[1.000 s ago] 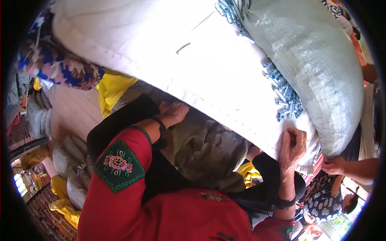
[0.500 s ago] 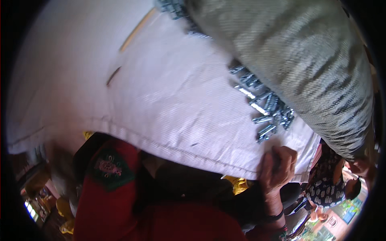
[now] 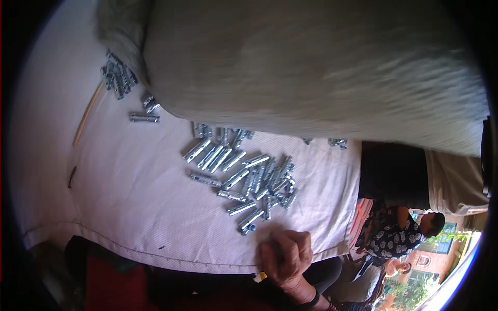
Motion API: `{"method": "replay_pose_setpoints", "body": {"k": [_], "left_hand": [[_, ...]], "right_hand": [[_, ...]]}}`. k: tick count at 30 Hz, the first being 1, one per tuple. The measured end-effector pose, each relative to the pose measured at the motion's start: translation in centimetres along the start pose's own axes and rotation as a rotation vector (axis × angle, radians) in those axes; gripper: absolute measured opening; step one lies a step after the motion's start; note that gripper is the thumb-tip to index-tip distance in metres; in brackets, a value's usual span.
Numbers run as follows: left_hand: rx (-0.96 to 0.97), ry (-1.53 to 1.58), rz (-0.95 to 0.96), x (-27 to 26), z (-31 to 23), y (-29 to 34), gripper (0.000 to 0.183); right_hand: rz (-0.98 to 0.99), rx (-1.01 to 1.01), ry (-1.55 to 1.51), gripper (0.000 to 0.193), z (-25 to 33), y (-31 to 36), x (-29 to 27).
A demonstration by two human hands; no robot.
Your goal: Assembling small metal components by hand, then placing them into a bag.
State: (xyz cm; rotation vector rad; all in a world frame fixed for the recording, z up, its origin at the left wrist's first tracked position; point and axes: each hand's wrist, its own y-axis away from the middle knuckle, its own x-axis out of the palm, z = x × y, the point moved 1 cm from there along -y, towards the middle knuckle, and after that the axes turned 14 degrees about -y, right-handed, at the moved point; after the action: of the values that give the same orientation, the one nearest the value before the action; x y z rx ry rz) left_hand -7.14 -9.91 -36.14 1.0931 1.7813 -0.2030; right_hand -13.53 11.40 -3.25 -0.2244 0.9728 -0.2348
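Observation:
My right hand (image 3: pixel 289 257) rests at the near edge of a white cloth (image 3: pixel 140 207), its fingers curled. Whatever lies inside the curl, if anything, is hidden. Just beyond it are several short, shiny, slotted metal sleeves (image 3: pixel 236 179), spread loosely over the cloth. A smaller bunch of such sleeves (image 3: pixel 118 75) sits at the far left. Above them hangs a large, blurred grey-beige fabric mass (image 3: pixel 301 78); I cannot tell whether it is a sack or a garment. It hides part of the sleeves. My left hand is out of sight.
Left of the sleeves lie a thin yellowish strip (image 3: pixel 87 114) and a small dark sliver (image 3: pixel 72 177). A stitched hem runs along the cloth's near edge. At the right, a person in a dark patterned top (image 3: pixel 393 238) appears in the background.
The fabric mass has shifted across the top of the view, uncovering more metal sleeves. The view has turned, and my right hand appears further left. It remains curled at the cloth's edge.

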Motion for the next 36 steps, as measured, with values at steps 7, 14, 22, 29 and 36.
{"method": "replay_pose_setpoints", "body": {"k": [7,14,22,29,36], "left_hand": [[0.042,0.001,0.015,-1.9,-1.0,-3.0,0.029],[0.023,0.02,0.083,-1.7,0.8,-2.2,0.029],[-0.003,0.056,0.165,-1.3,2.7,-0.8,0.03],[-0.01,0.074,0.24,-0.9,3.2,-0.3,0.03],[-0.028,0.097,0.32,-0.5,3.9,0.5,0.03]], "right_hand": [[-0.005,-0.013,-0.003,0.031,-0.1,-0.1,-0.2],[-0.033,-0.009,0.009,0.028,0.2,-0.3,-0.2],[-0.048,0.0,0.032,0.028,0.5,-0.4,0.0],[-0.048,0.006,0.025,0.028,0.4,-0.3,-0.1],[-0.036,0.015,0.016,0.028,0.4,-0.3,0.0]]}}
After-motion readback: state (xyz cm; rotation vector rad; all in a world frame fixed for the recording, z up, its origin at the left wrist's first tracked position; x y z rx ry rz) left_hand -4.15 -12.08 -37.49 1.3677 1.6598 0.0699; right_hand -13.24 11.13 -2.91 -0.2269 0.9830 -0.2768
